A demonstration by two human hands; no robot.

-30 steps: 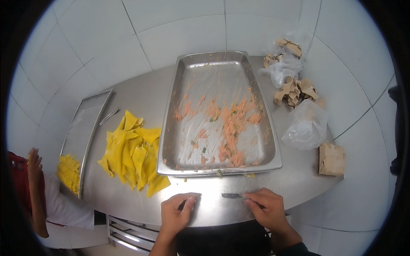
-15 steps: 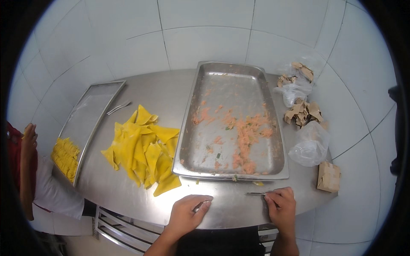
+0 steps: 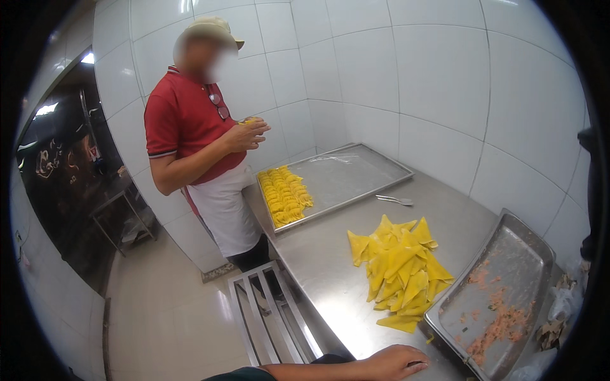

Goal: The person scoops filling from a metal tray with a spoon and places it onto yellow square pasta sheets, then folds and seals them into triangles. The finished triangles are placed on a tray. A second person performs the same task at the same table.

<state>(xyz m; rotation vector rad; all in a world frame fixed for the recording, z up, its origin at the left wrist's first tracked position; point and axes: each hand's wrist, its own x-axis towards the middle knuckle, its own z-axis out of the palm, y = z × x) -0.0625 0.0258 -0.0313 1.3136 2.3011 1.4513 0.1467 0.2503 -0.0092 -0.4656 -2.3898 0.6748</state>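
My left hand (image 3: pixel 397 363) rests at the table's near edge, its fingers curled. What they hold, if anything, is hidden. Just beyond it lies a loose pile of yellow dough wrappers (image 3: pixel 403 270), folded and overlapping. To the right of the pile sits a deep steel pan (image 3: pixel 518 251) with scattered pinkish-orange filling (image 3: pixel 508 324) flecked with green. My right hand is out of view.
A person in a red shirt and white apron (image 3: pixel 219 206) stands left, holding a yellow piece. A shallow metal tray (image 3: pixel 349 171) has rows of shaped yellow dumplings (image 3: pixel 283 197). A fork (image 3: pixel 394 200) lies beside it. A slatted metal rack (image 3: pixel 260 317) stands below; plastic bags (image 3: pixel 562 301) lie far right.
My view has swung left, bringing the co-worker and whole tray in. My right hand, near a thin metal utensil before, has left the picture. My left hand stays near the table edge.
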